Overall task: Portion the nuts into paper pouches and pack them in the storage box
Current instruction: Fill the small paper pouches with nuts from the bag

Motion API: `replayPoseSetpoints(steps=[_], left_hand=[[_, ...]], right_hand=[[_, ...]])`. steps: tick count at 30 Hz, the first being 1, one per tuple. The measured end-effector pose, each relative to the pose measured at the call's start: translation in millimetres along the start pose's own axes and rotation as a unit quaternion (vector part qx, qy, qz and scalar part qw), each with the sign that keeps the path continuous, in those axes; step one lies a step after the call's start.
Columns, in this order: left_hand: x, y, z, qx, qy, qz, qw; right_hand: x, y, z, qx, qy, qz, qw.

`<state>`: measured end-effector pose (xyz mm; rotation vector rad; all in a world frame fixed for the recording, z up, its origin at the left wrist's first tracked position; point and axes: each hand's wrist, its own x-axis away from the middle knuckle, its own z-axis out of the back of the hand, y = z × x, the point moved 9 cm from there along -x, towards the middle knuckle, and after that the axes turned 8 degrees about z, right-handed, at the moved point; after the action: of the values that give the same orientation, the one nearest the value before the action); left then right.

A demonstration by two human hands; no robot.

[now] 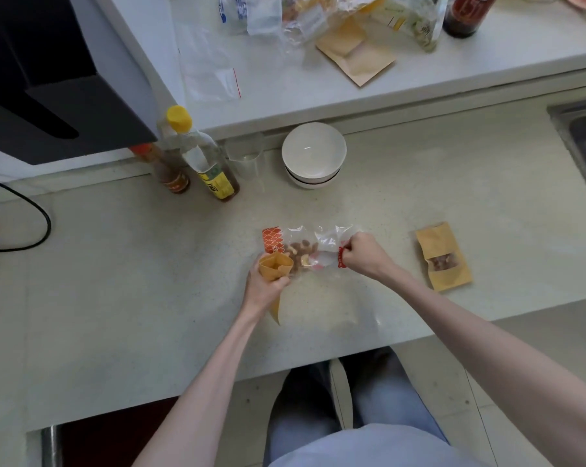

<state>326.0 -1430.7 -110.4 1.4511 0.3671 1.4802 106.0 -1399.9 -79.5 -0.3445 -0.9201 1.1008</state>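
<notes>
Nuts (pixel 300 253) are sitting bunched inside a clear plastic bag (pixel 313 246) with an orange patterned end, which is lying stretched across the middle of the pale desk (pixel 116 281). The right hand (pixel 362 256) is pinching the bag's red-edged end, its grip clamped on the plastic, and is holding that end a little raised. The left hand (pixel 263 286) is wrapping its fingers round an open yellow paper pouch (pixel 275 266), grip clamped on it, with the pouch mouth gaping just beside the nuts and touching the bag. Off to the right, well apart from both hands, a second paper pouch (pixel 443 257) is lying flat on the desk, nuts showing through its small window. Behind the bag, stacked white bowls (pixel 313 155) are standing near a clear cup (pixel 246 156) and two bottles (pixel 197 153), one with a yellow cap. On the raised shelf (pixel 487 62) beyond, more flat pouches (pixel 355 57) and crumpled plastic bags are resting
</notes>
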Motion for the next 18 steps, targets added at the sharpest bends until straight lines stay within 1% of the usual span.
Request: replayPoseSetpoints(steps=[3, 8, 11, 14, 18], left_hand=[[-2, -1, -4, -0.001, -0.006, 0.000, 1.000], [-7, -5, -10, -0.012, -0.028, -0.007, 1.000], [-8, -3, -10, -0.003, -0.034, -0.015, 0.999], [-8, -1, -9, 0.009, -0.033, -0.030, 0.999], [-11, -3, -8, 0.035, -0.042, -0.007, 0.998]], right_hand=[[-6, -11, -6, -0.001, 0.010, 0.018, 1.000], [-19, -32, -27, 0.006, -0.002, 0.062, 0.998], [-27, -21, -35, -0.008, -0.002, 0.025, 1.000], [-30, -4, -39, -0.056, -0.018, -0.015, 0.998], [-30, 10, -42, -0.114, -0.015, -0.043, 0.992]])
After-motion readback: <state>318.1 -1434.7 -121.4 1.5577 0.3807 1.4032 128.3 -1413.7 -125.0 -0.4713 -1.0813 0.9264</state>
